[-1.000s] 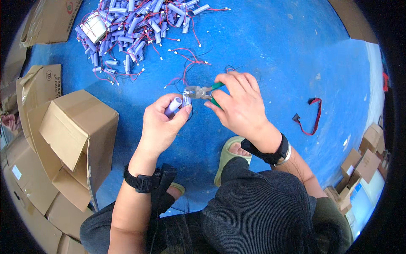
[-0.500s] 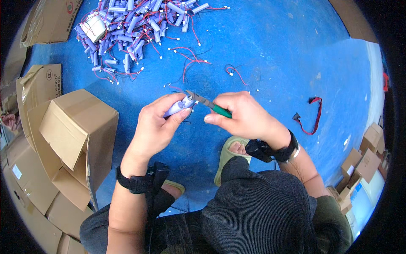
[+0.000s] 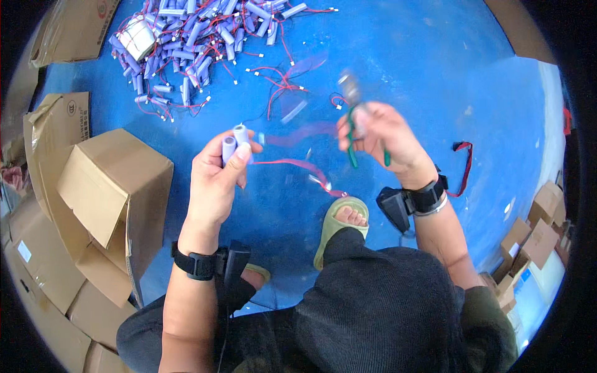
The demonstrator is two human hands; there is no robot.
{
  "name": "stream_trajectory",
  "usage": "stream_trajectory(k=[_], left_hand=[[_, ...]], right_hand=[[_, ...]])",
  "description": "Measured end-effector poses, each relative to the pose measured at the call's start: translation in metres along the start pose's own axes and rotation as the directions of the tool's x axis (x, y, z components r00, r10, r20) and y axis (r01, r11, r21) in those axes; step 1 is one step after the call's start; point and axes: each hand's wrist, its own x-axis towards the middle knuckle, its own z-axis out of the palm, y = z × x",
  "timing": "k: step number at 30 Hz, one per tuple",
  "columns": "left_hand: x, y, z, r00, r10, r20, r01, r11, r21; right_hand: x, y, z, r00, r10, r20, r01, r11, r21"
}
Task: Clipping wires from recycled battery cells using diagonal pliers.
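My left hand (image 3: 210, 174) is closed around a pair of lilac cylindrical battery cells (image 3: 229, 148), held side by side with their ends up. To the right of the cells, a motion-smeared red wire (image 3: 292, 164) trails toward a small white connector, and another reddish streak (image 3: 305, 132) lies just above it. Raised apart at the right, my right hand (image 3: 395, 133) grips pliers (image 3: 351, 137) with green handles. The metal jaws point away from me and are blurred, with the handles spread. A blurred pale piece (image 3: 293, 110) shows over the floor between the hands.
A large heap of lilac cells with red and black wires (image 3: 193, 46) covers the far left floor, a white block (image 3: 136, 38) on it. Loose wires (image 3: 280, 81) lie nearby. Open cardboard boxes (image 3: 124, 168) stand left. A dark red strap (image 3: 466, 168) lies right; more cartons (image 3: 516, 239) beyond.
The pliers have left the cells, moving right and away with my right hand, and their handles have spread. My left hand has drawn left and tipped the cells upright. Red wire now streaks between the hands.
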Motion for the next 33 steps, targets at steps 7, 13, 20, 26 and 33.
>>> stream_trajectory(k=[7,13,20,26,33], left_hand=[[0.017,-0.001,0.014,0.952,-0.202,-0.229,0.135,0.951,-0.276],[0.016,0.005,0.021,0.883,-0.397,-0.252,0.197,0.799,-0.568],[0.017,0.002,0.036,0.861,-0.475,-0.18,0.231,0.682,-0.694],[0.015,0.005,0.039,0.84,-0.522,-0.151,0.239,0.605,-0.76],[0.007,0.012,0.049,0.814,-0.581,0.002,0.257,0.356,-0.898]], right_hand=[[-0.028,-0.01,0.009,0.959,-0.219,-0.178,-0.181,0.008,-0.983],[-0.018,0.004,0.056,0.865,-0.311,0.393,0.435,0.076,-0.897],[-0.008,0.021,0.054,0.891,-0.396,0.224,0.255,0.026,-0.967],[-0.003,0.028,0.059,0.84,-0.489,0.234,0.266,-0.004,-0.964],[0.005,0.029,0.052,0.588,-0.685,0.43,0.177,-0.41,-0.895]])
